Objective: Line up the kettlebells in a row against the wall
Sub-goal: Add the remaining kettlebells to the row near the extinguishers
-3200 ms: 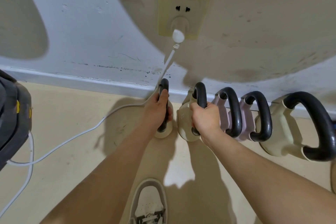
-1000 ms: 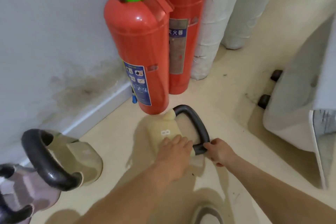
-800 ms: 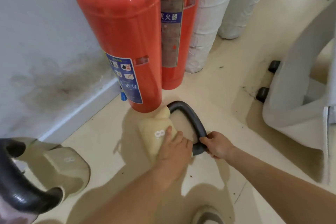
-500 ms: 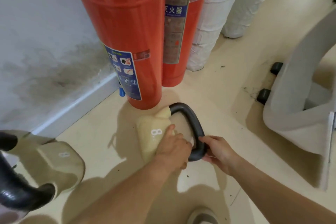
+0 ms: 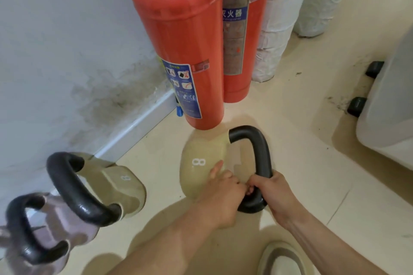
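A cream kettlebell (image 5: 201,163) marked 8, with a black handle, lies tipped on the floor in front of a red fire extinguisher. My right hand (image 5: 271,194) is shut around the lower part of its handle. My left hand (image 5: 221,196) grips the handle's base where it meets the body, with the thumb resting on the body. At the left, against the wall, stands another cream kettlebell (image 5: 120,190) marked 8. A pinkish kettlebell (image 5: 55,227) sits beside it, at the frame's lower left edge.
Two red fire extinguishers (image 5: 185,40) stand against the wall, with white wrapped rolls (image 5: 277,18) behind them. A grey wheeled unit (image 5: 388,114) with black casters is at the right. My shoe (image 5: 281,259) is at the bottom. A white baseboard (image 5: 138,125) runs along the stained wall.
My left hand slid off the kettlebell's body down to the base of the handle beside my right hand. The kettlebell's body has turned so the 8 faces up more. Earlier I held two kettlebells in the row.
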Demonstrator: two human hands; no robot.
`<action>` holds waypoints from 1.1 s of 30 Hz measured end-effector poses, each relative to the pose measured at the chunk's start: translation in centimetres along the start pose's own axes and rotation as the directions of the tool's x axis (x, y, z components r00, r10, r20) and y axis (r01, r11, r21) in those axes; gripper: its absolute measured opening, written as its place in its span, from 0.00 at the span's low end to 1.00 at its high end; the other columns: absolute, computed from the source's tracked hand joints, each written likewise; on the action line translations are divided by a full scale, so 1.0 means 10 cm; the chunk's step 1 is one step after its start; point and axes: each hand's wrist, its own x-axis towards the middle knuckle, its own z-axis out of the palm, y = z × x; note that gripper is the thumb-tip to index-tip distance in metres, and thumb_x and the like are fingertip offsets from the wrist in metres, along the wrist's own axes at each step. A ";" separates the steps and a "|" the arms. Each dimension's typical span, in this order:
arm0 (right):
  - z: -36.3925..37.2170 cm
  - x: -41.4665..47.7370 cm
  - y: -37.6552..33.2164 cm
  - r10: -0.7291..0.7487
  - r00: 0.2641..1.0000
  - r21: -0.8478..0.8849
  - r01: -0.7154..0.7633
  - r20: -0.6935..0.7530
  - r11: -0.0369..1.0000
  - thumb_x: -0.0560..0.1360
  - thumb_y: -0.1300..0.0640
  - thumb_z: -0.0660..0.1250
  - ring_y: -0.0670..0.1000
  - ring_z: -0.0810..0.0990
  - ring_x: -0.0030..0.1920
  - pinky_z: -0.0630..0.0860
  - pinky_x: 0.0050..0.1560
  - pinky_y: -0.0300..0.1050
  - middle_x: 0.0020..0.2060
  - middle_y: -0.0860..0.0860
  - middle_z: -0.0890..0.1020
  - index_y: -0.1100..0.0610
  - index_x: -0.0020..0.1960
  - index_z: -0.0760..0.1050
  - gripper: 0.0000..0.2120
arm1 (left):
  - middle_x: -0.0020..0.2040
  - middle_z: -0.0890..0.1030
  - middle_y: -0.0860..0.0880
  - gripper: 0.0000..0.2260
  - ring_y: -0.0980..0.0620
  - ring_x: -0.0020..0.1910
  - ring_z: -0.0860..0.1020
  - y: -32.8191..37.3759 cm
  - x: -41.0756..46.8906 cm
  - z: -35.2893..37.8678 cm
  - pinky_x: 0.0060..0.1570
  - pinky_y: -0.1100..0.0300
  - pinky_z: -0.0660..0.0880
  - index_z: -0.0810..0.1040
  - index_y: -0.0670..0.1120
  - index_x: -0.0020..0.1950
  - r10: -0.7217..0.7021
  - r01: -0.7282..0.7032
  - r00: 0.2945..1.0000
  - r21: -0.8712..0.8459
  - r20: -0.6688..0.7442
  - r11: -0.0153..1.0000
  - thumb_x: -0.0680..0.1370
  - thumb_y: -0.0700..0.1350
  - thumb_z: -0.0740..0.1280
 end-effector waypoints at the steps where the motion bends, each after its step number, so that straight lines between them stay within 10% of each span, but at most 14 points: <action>1: 0.03 -0.02 -0.07 -0.042 0.999 -0.076 0.041 -0.016 0.996 0.62 0.67 0.68 0.53 0.75 0.28 0.71 0.31 0.44 0.26 0.59 0.76 0.64 0.30 0.75 0.03 | 0.52 0.78 0.49 0.20 0.49 0.61 0.72 0.03 -0.04 -0.04 0.75 0.46 0.37 0.75 0.49 0.61 -0.069 0.068 0.998 -0.077 -0.001 0.995 0.69 0.38 0.66; 5: 0.24 -0.09 -0.41 -0.195 0.980 -0.392 0.190 0.027 0.900 0.64 0.62 0.71 0.52 0.73 0.28 0.69 0.28 0.44 0.26 0.53 0.75 0.59 0.34 0.71 0.08 | 0.50 0.82 0.54 0.17 0.52 0.57 0.77 0.06 -0.18 -0.14 0.76 0.51 0.44 0.78 0.50 0.54 -0.384 0.306 0.923 -0.563 -0.022 0.768 0.69 0.36 0.61; 10: 0.60 -0.23 -0.66 -0.283 0.944 -0.624 0.324 0.168 0.712 0.67 0.56 0.70 0.48 0.76 0.33 0.72 0.32 0.42 0.33 0.48 0.77 0.55 0.45 0.71 0.11 | 0.51 0.83 0.44 0.19 0.51 0.50 0.80 -0.14 -0.30 -0.55 0.46 0.66 0.77 0.80 0.43 0.56 -0.753 0.056 0.641 -0.987 0.149 -0.148 0.73 0.29 0.58; 14: 1.04 -0.45 -0.59 -0.340 0.875 -0.472 0.474 0.344 0.744 0.68 0.60 0.70 0.45 0.79 0.34 0.73 0.31 0.35 0.39 0.48 0.80 0.54 0.55 0.69 0.18 | 0.47 0.85 0.42 0.15 0.45 0.46 0.83 -0.45 -0.44 -0.72 0.50 0.53 0.78 0.81 0.40 0.50 -0.777 0.017 0.580 -0.956 0.247 -0.292 0.68 0.47 0.66; 19: 1.61 -0.54 -0.39 -0.358 0.829 -0.423 0.535 0.430 0.732 0.71 0.57 0.69 0.53 0.82 0.45 0.78 0.45 0.47 0.47 0.52 0.81 0.56 0.62 0.68 0.21 | 0.49 0.83 0.40 0.19 0.40 0.48 0.82 -0.82 -0.73 -0.68 0.55 0.42 0.78 0.72 0.46 0.54 -0.809 0.251 0.460 -0.928 0.366 -0.277 0.67 0.53 0.70; 23: 1.48 -0.48 -0.35 -0.324 0.882 -0.408 0.450 0.342 0.794 0.69 0.62 0.68 0.48 0.80 0.37 0.75 0.37 0.38 0.39 0.47 0.82 0.52 0.56 0.72 0.16 | 0.48 0.80 0.41 0.19 0.44 0.43 0.81 -0.85 -0.61 -0.80 0.46 0.51 0.80 0.69 0.42 0.57 -0.756 0.337 0.549 -0.922 0.356 -0.190 0.70 0.44 0.70; 28: 1.44 -0.54 0.01 -0.319 0.896 -0.241 0.398 0.309 0.885 0.67 0.69 0.66 0.46 0.64 0.27 0.62 0.29 0.42 0.28 0.48 0.69 0.59 0.36 0.67 0.09 | 0.38 0.82 0.40 0.12 0.47 0.26 0.77 -0.86 -0.36 -0.75 0.32 0.56 0.78 0.66 0.44 0.50 -0.853 0.278 0.445 -0.948 0.273 -0.158 0.70 0.35 0.64; 33: 1.62 -0.51 0.01 -0.331 0.922 -0.021 0.342 0.203 0.940 0.67 0.70 0.69 0.49 0.66 0.30 0.64 0.30 0.45 0.30 0.54 0.72 0.67 0.39 0.69 0.09 | 0.38 0.79 0.44 0.13 0.46 0.28 0.79 -0.84 -0.19 -0.84 0.36 0.51 0.82 0.69 0.44 0.53 -0.768 0.388 0.622 -0.912 0.152 0.134 0.70 0.37 0.64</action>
